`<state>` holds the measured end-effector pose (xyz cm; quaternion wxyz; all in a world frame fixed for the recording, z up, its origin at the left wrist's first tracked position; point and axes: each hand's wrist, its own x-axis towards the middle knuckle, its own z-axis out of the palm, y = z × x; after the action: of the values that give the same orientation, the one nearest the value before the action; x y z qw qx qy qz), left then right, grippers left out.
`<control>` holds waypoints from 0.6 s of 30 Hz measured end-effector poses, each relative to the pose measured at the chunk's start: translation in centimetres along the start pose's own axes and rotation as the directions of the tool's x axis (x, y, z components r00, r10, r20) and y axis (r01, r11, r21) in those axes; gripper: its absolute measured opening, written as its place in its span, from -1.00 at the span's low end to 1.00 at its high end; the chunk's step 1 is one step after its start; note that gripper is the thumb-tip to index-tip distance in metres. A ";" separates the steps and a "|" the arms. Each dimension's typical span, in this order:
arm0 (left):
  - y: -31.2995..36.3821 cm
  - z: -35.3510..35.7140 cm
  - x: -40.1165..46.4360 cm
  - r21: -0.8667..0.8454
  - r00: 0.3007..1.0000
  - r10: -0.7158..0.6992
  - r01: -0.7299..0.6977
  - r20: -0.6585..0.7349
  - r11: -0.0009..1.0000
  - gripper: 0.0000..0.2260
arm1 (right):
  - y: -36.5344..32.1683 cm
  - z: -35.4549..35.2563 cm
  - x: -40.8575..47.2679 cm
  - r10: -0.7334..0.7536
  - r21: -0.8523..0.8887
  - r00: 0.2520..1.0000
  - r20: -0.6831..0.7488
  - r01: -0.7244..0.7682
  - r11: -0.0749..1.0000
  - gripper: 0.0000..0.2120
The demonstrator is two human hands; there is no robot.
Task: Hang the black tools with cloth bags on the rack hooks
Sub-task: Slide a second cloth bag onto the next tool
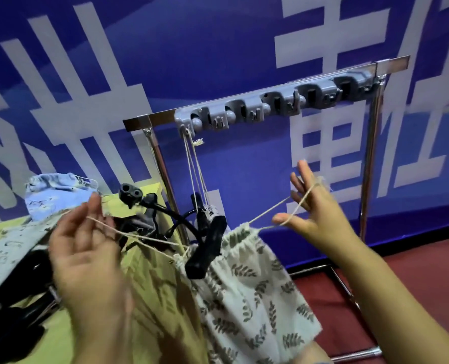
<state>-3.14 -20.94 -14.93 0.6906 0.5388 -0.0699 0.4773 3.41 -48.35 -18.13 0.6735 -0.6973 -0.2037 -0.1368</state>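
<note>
We only see two bare forearms here, no sleeves, watch or rings. Left hand (84,253) is blurry; right hand (315,206) is sharper, with short plain nails.

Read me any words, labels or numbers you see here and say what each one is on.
Blue banner behind the rack: large white characters, cropped by the frame and cut off by the rack, none readable whole.
Grey hook strip: no text visible.
Leaf-print cloth bag: pattern only, no words.
Pale blue bag: small dark marks, too blurred to read.

Both hands (86,248) (315,206) stretch the leaf-print bag's (257,285) drawstring (268,212) apart.
</note>
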 end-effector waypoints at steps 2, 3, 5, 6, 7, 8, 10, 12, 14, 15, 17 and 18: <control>0.4 1.8 -1.8 0.260 0.985 0.144 -0.164 0.095 0.952 -0.37 | 1.0 0.9 0.1 -0.058 -0.186 0.993 -0.104 0.038 0.982 -0.02; 0.1 2.1 -2.5 0.397 0.967 0.199 -0.247 0.159 0.884 -0.39 | 0.9 1.0 0.2 -0.074 -0.203 0.987 -0.145 0.044 0.978 -0.02; -0.6 1.7 -1.7 0.452 0.970 0.146 -0.221 0.195 0.864 -0.37 | 0.7 0.3 0.5 -0.005 -0.048 0.986 -0.168 -0.003 0.999 0.03; -0.6 1.4 -0.8 0.434 0.981 0.080 -0.150 0.175 0.888 -0.39 | 0.5 -0.3 0.8 0.051 0.063 0.987 -0.155 -0.042 0.997 0.12; -0.6 0.9 0.2 0.353 0.990 -0.003 -0.047 0.138 0.934 -0.46 | 0.6 -1.1 1.1 0.114 0.181 0.983 -0.143 -0.088 0.980 0.22; -0.4 0.2 1.4 0.232 0.990 -0.109 0.085 0.093 0.969 -0.53 | 0.7 -2.1 1.4 0.190 0.335 0.971 -0.144 -0.133 0.933 0.27; -1.1 -2.1 3.9 -0.043 0.964 -0.266 0.266 0.006 0.963 -0.54 | 0.8 -4.1 2.0 0.322 0.574 0.938 -0.125 -0.196 0.795 0.22; -1.6 -4.1 5.8 -0.168 0.969 -0.248 0.242 -0.019 0.956 -0.73 | 1.4 -5.4 2.4 0.384 0.666 0.914 -0.131 -0.205 0.717 0.15; -1.7 -4.6 6.4 -0.191 0.973 -0.229 0.221 -0.021 0.956 -0.85 | 1.9 -6.0 2.6 0.423 0.690 0.893 -0.152 -0.211 0.692 0.12; -1.8 -4.5 6.3 -0.186 0.972 -0.235 0.226 -0.028 0.956 -0.84 | 2.2 -6.2 2.7 0.450 0.689 0.876 -0.172 -0.219 0.691 0.12; -1.8 -4.2 5.6 -0.172 0.961 -0.270 0.256 -0.060 0.951 -0.81 | 2.9 -6.4 2.7 0.479 0.689 0.857 -0.192 -0.229 0.687 0.11; -1.9 -4.2 5.2 -0.178 0.954 -0.288 0.271 -0.080 0.946 -0.79 | 3.1 -6.4 2.5 0.483 0.691 0.855 -0.188 -0.234 0.683 0.11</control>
<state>-0.66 -14.42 -14.76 0.7964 0.4583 0.0043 0.3947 7.63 -54.54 -19.32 0.9099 -0.4112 0.0307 -0.0449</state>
